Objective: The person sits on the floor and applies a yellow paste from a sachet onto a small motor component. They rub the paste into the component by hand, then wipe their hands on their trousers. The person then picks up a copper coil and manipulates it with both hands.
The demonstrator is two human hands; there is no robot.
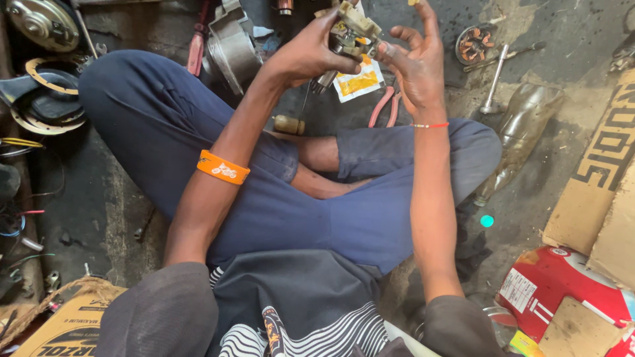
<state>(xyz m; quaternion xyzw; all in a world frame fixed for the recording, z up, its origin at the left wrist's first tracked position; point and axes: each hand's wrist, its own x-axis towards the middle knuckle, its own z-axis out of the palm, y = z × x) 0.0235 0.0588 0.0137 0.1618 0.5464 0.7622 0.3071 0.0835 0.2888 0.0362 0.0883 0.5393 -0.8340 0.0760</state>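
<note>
The floor (119,218) is bare, dark concrete, grimy and oil-stained, with paler worn patches at the far right. Flattened cardboard (595,192) lies along the right edge, a red printed package (562,284) near it. A cloudy plastic bottle (522,125) lies on its side at the right, beside a metal socket wrench (495,82). Pink-handled pliers (383,106) and a yellow sachet (359,82) lie further off. Round metal housings (40,23) and loose wires (20,218) crowd the left side. Light is even and soft.
</note>
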